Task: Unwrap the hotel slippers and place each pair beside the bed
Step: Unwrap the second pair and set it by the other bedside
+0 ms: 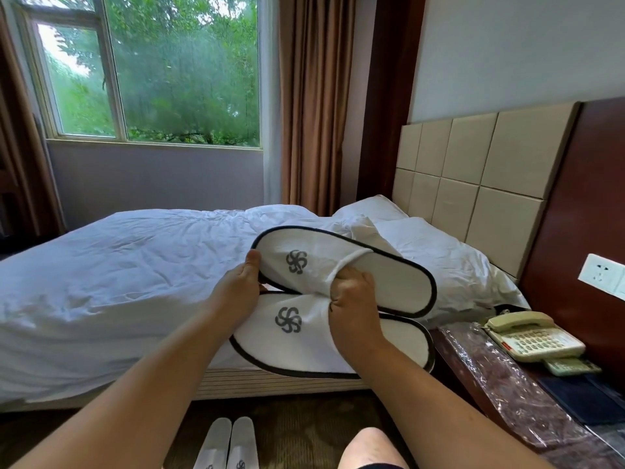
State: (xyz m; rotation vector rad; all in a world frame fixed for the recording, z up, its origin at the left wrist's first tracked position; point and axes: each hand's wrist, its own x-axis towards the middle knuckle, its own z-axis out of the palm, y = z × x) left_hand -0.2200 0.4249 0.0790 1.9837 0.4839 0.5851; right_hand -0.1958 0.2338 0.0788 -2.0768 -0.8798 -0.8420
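White slippers (pixel 314 265) among fingers (pixel 351 275) of left hand (pixel 241 289), right hand (pixel 351 309)

White slippers (pixel 341 292), black trim, grey pinwheel logos.

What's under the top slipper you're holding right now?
The second slipper lies under the top slipper, its logo toe showing. The right hand covers its middle. Fingers of the left hand, beneath the top toe, are hidden, as is the overlapped part.
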